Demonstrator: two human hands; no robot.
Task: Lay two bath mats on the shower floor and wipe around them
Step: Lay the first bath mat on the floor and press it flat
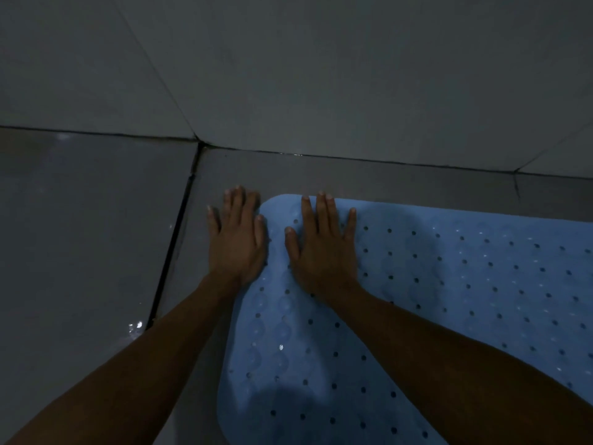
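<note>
A light blue bath mat (449, 284) with rows of small holes and suction cups lies flat on the grey tiled shower floor (80, 236), filling the lower right. My right hand (324, 248) presses flat on the mat's far left corner, fingers straight and spread. My left hand (236, 239) lies flat beside it, straddling the mat's left edge, with most of its fingers on the bare tile. Only one mat is in view.
The grey tiled wall (321, 75) meets the floor just beyond my fingertips. A dark grout line (173, 252) runs down the floor left of my left hand. Small wet glints show on the tile near the left forearm.
</note>
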